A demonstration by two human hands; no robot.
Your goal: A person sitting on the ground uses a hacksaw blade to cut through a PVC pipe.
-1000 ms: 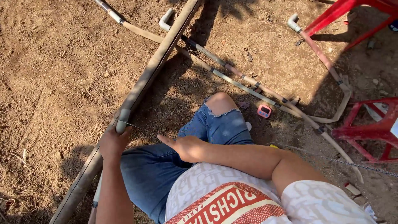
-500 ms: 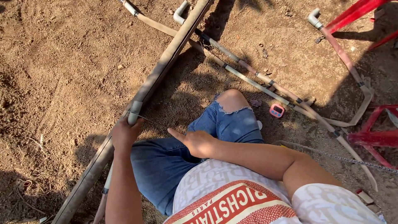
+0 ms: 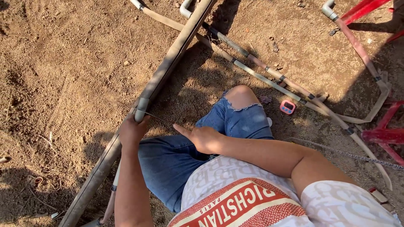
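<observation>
My left hand [image 3: 132,131] is closed around a short grey pipe piece [image 3: 142,108] and presses it against a long dusty pipe [image 3: 166,71] that runs diagonally across the dirt. A thin dark blade [image 3: 156,117] stretches from that pipe piece to my right hand [image 3: 202,138], which grips its other end with the forefinger stretched along it. My right hand hovers over my thigh in blue jeans [image 3: 176,155], beside my bare knee [image 3: 240,96] showing through a tear.
Several thinner joined pipes [image 3: 269,80] with elbow fittings lie on the dirt beyond my knee. A small red and blue tape measure [image 3: 287,107] sits beside them. Red plastic chair legs [image 3: 385,134] stand at the right. A chain [image 3: 345,153] crosses the ground.
The view has shifted, so everything sits a little lower and further right. Both hands keep their grip; my right hand has drawn back slightly along the blade.
</observation>
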